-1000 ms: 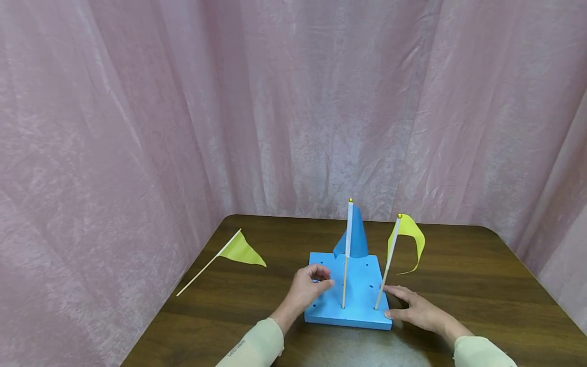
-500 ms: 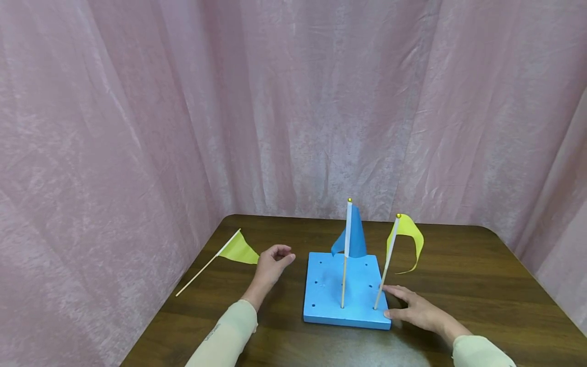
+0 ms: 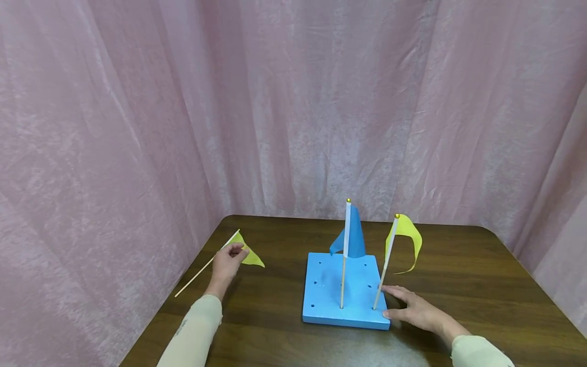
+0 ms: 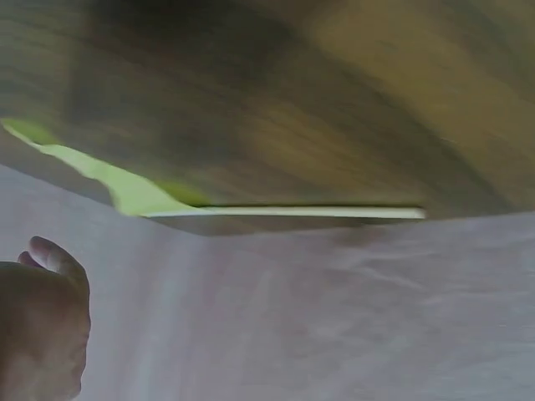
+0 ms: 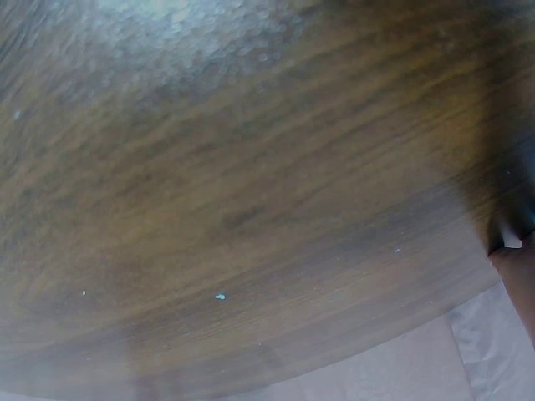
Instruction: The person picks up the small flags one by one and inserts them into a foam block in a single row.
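Observation:
A yellow pennant flag (image 3: 254, 259) on a thin wooden stick (image 3: 194, 278) lies at the table's left side. My left hand (image 3: 227, 265) is over its cloth in the head view, fingers loosely bent. The left wrist view shows that hand apart from the flag, with nothing between the fingers. My right hand (image 3: 417, 311) rests against the right edge of a blue board (image 3: 325, 294), thumb by the front corner and fingers extended. Upright in board holes stand a blue flag (image 3: 355, 234) and, leaning slightly right, a second yellow flag (image 3: 408, 226).
Several small holes dot the board's top. Brown wooden tabletop (image 3: 275, 311) lies between the board and the loose flag. Pink curtains (image 3: 293, 127) hang behind and along the sides of the table.
My left hand has travelled left from above the board to the lying yellow flag. My right hand stays at the board's edge, and the two standing flags keep their places.

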Motion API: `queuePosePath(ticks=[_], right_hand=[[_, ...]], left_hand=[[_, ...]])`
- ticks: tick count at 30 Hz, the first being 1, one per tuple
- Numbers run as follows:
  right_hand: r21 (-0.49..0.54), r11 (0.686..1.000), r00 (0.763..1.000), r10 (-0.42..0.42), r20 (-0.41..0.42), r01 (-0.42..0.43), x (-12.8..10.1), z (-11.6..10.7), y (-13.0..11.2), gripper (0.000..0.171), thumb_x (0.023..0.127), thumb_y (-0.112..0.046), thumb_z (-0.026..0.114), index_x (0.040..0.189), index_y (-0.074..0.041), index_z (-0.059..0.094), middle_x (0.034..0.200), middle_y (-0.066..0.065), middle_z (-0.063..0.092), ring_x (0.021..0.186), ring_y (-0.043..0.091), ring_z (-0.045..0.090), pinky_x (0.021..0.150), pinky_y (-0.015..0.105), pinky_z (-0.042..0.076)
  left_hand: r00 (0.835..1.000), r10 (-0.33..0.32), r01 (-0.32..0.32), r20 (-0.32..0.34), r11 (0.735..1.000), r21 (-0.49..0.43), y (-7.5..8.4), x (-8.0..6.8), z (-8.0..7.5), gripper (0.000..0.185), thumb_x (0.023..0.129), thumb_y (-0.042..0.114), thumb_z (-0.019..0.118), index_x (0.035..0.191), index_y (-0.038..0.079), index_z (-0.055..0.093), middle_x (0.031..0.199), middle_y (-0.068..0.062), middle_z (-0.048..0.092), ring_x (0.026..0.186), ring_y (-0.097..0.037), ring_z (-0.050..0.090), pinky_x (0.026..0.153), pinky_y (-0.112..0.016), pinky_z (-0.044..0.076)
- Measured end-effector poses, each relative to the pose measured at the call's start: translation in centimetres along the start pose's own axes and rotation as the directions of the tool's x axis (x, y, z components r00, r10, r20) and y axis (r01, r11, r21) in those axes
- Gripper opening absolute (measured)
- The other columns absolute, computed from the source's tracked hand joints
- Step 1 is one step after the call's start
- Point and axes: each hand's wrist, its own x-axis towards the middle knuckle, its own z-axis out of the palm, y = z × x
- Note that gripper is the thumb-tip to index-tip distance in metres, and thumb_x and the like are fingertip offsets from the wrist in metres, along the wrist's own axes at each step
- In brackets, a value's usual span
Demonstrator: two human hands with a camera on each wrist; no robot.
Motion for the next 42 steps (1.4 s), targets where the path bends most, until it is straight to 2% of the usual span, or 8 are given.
queuePosePath(ticks=[5,9,16,26,35,42], right_hand=[[-0.005,1.0,1.0,-0.006,0.009,0.006,0.1,0.0,0.1,0.074,0.09,-0.043,0.071,0.15,-0.011,0.043,0.154,0.029,0.028,0.137,0.057,0.025,0.097,0.076,0.028],[-0.001,1.0,1.0,-0.006,0.01,0.006,0.0,0.0,0.0,0.074,0.09,-0.043,0.071,0.15,-0.012,0.043,0.154,0.029,0.027,0.137,0.057,0.024,0.097,0.077,0.027],[-0.008,1.0,1.0,-0.002,-0.009,0.002,-0.1,0.1,-0.2,0.073,0.088,-0.041,0.073,0.149,-0.013,0.046,0.153,0.028,0.03,0.137,0.056,0.026,0.097,0.076,0.028],[-0.002,1.0,1.0,0.008,-0.014,-0.008,0.1,0.2,0.0,0.073,0.088,-0.041,0.073,0.149,-0.014,0.046,0.153,0.028,0.03,0.137,0.057,0.026,0.096,0.077,0.028],[0.001,1.0,1.0,0.002,-0.011,-0.002,0.1,0.2,0.1,0.073,0.088,-0.042,0.073,0.149,-0.014,0.046,0.153,0.027,0.03,0.137,0.055,0.027,0.097,0.077,0.028],[-0.011,1.0,1.0,0.001,0.0,-0.001,0.1,0.1,0.2,0.072,0.09,-0.041,0.072,0.15,-0.014,0.044,0.153,0.029,0.028,0.137,0.056,0.026,0.097,0.077,0.028]], left_hand=[[0.999,0.003,0.002,-0.05,0.994,0.105,-2.1,0.6,-2.7,0.031,0.092,0.021,0.073,0.115,0.002,0.068,0.1,-0.011,0.068,0.092,-0.025,0.062,0.078,-0.034,0.047],[0.997,-0.006,0.018,-0.077,0.988,0.154,-3.7,0.5,-4.8,0.031,0.092,0.019,0.072,0.116,-0.001,0.067,0.102,-0.015,0.067,0.093,-0.029,0.061,0.078,-0.037,0.047],[0.996,-0.072,0.081,-0.06,0.982,0.171,-5.6,-0.4,-7.4,0.037,0.095,0.017,0.067,0.122,-0.008,0.061,0.115,-0.027,0.061,0.104,-0.039,0.057,0.087,-0.049,0.046],[0.997,-0.026,0.041,-0.077,0.979,0.198,-7.0,-0.7,-7.7,0.036,0.092,0.008,0.069,0.119,-0.015,0.06,0.113,-0.033,0.06,0.103,-0.044,0.057,0.089,-0.053,0.045],[0.996,-0.051,0.066,-0.07,0.968,0.241,-7.7,-0.2,-7.8,0.039,0.093,0.012,0.067,0.122,-0.013,0.059,0.118,-0.033,0.059,0.108,-0.046,0.055,0.093,-0.055,0.042],[0.996,-0.041,0.063,-0.083,0.959,0.275,-8.2,0.2,-8.0,0.038,0.091,0.011,0.068,0.118,-0.014,0.059,0.112,-0.034,0.061,0.104,-0.047,0.057,0.091,-0.056,0.042]])
